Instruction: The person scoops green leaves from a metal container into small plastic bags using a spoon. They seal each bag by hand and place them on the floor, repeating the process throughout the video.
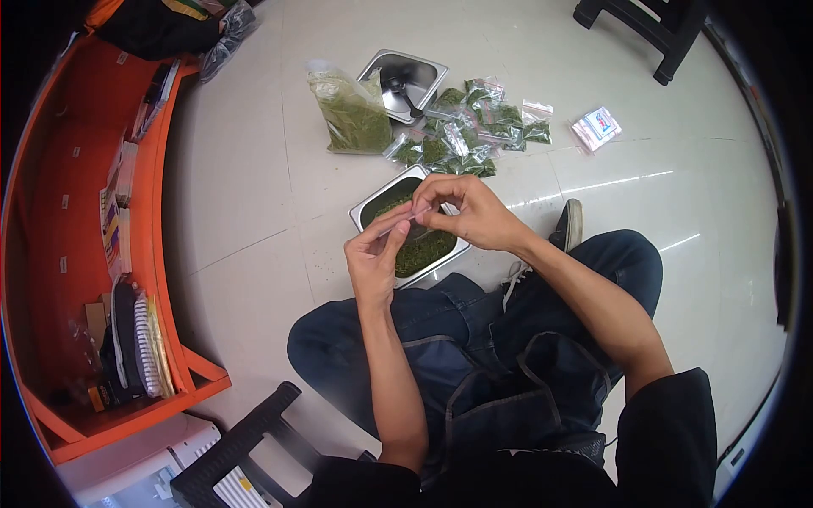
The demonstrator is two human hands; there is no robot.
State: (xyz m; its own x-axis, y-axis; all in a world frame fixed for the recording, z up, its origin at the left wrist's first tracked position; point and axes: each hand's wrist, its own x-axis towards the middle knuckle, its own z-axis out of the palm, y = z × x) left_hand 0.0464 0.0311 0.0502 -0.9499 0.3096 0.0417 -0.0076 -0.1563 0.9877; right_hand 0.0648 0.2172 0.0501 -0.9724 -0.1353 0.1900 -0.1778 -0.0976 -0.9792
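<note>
Both hands meet over a metal tray (pixel 428 254) of chopped green herb. My left hand (pixel 378 256) pinches one end of a small clear plastic bag (pixel 406 218) along its top edge. The fingers of my right hand (pixel 464 208) are closed on the other end of that edge. The bag's lower part is mostly hidden by the hands. Beyond the tray lie several small filled zip bags (pixel 466 135) in a pile. A large clear bag (pixel 347 110) of green herb stands beside a second metal tray (pixel 405 76), which holds a black utensil (pixel 401 91).
A packet of small bags (pixel 596 129) lies on the tiled floor to the right. An orange shelf (pixel 161 229) with books and folded items is at the left. One black stool (pixel 246 440) is at the lower left, another (pixel 648 34) at the upper right. Crossed legs surround the near side.
</note>
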